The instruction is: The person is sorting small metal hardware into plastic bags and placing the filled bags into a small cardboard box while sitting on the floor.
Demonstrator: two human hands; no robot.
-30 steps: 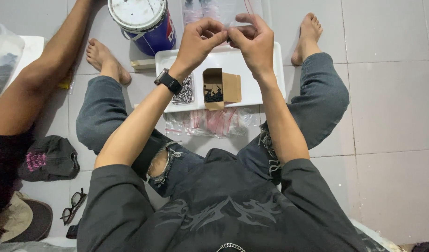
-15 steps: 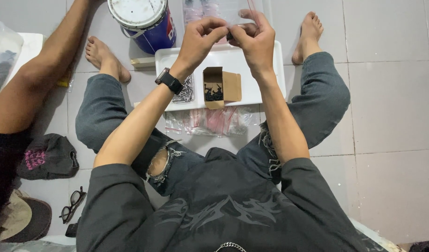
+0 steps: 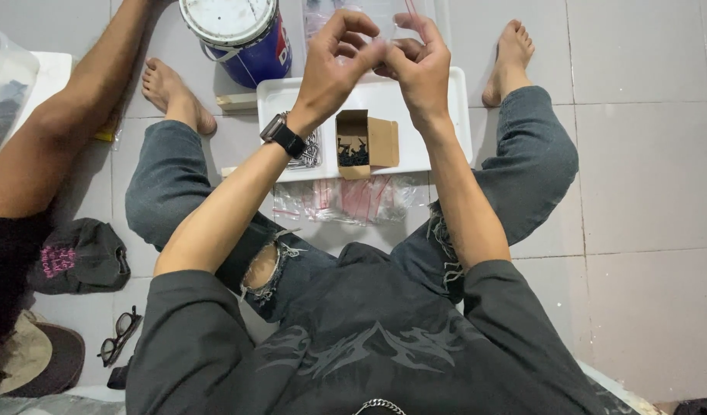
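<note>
I sit on a tiled floor with legs spread. My left hand (image 3: 339,60) and my right hand (image 3: 419,63) are raised together above a white tray (image 3: 449,115), fingertips pinching the top of a small clear zip bag (image 3: 384,15) with a red strip. On the tray below stands an open cardboard box (image 3: 365,142) of small dark screws. A pile of silver nails (image 3: 309,154) lies left of it, partly hidden by my left wrist with its black watch.
A stack of clear zip bags (image 3: 346,200) lies on the floor in front of the tray. A blue and white paint bucket (image 3: 238,34) stands at the back left. Another person's arm (image 3: 69,123) reaches in from the left. A dark cap (image 3: 80,257) and glasses (image 3: 119,334) lie at my left.
Both hands stay together on the bag, with only small finger movements along its top edge. Nothing else has moved.
</note>
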